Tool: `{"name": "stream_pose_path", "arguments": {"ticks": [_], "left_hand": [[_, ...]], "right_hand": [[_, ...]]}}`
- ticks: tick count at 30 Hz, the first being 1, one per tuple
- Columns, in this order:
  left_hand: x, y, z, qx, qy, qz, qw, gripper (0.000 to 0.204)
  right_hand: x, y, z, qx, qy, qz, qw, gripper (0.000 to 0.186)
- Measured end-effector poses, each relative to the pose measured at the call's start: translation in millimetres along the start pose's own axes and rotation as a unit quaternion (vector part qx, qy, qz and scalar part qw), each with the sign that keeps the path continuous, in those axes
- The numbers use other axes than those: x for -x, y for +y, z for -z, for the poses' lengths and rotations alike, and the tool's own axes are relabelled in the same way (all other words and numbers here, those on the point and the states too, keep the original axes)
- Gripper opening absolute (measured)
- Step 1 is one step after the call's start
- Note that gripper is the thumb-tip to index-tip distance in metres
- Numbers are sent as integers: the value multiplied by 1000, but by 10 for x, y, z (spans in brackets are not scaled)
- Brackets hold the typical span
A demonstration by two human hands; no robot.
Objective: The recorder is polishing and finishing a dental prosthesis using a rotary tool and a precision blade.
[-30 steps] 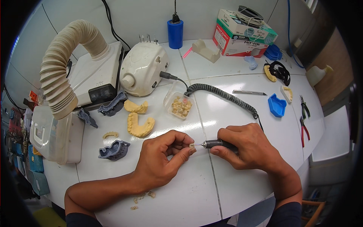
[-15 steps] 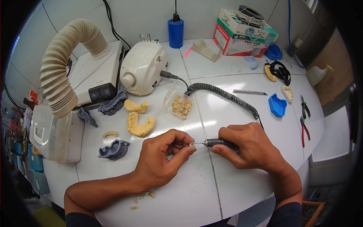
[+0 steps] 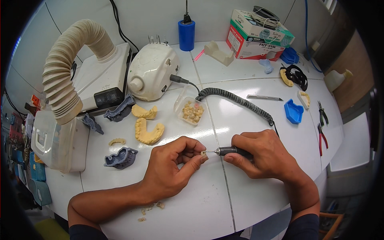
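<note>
My left hand [image 3: 172, 168] pinches a small cream tooth-like piece [image 3: 203, 154] between thumb and fingertips. My right hand [image 3: 266, 158] grips a black and silver rotary handpiece [image 3: 229, 151], its thin bit pointing left and touching that piece. A coiled cord [image 3: 236, 100] runs from the white control unit [image 3: 154, 72] toward the handpiece. Beyond my hands lie a clear box of small cream pieces [image 3: 190, 111] and yellow dental models [image 3: 149, 133]. A grey dental model [image 3: 120, 159] is left of my left hand, and loose fragments [image 3: 160, 205] lie below my left wrist.
A ribbed extraction hose [image 3: 66, 76] arches over a lidded plastic box [image 3: 60, 148] at left. At back stand a blue cylinder [image 3: 186, 37] and stacked mask boxes [image 3: 255, 47]. To the right are a metal knife [image 3: 264, 97], blue mould [image 3: 293, 111] and pliers [image 3: 323, 140].
</note>
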State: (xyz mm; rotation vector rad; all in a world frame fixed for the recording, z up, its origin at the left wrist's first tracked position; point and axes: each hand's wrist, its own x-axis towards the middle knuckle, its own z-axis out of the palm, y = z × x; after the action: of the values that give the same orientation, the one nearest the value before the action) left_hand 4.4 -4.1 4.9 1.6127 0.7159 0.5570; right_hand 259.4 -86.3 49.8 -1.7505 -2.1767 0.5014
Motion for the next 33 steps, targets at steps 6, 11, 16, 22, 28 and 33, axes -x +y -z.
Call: {"name": "stream_pose_path", "arguments": {"ticks": [6,11,16,22,28,33], "left_hand": [[-9,18,2,-13,2,-8,1000,18],[-14,25,11,-10,-2,-16,1000,19],[-9,-13,13,-24,-6,-15,1000,19],[-3,26,0,-18,-2,-25,1000,19],[-20,12,2,-20,1,-25,999,20],[-14,26,5,-24,-1,-25,999,19]], "right_hand": [[-5,10,-3,-1,0,0,1000,46],[-10,-8,27,-8,6,-2,1000,46],[-12,37,3,-27,4,1,1000,45],[0,-1,18,-27,5,-8,1000,44],[-17,11,22,-24,7,-5,1000,43],[-12,10,24,-19,5,-4,1000,44]]}}
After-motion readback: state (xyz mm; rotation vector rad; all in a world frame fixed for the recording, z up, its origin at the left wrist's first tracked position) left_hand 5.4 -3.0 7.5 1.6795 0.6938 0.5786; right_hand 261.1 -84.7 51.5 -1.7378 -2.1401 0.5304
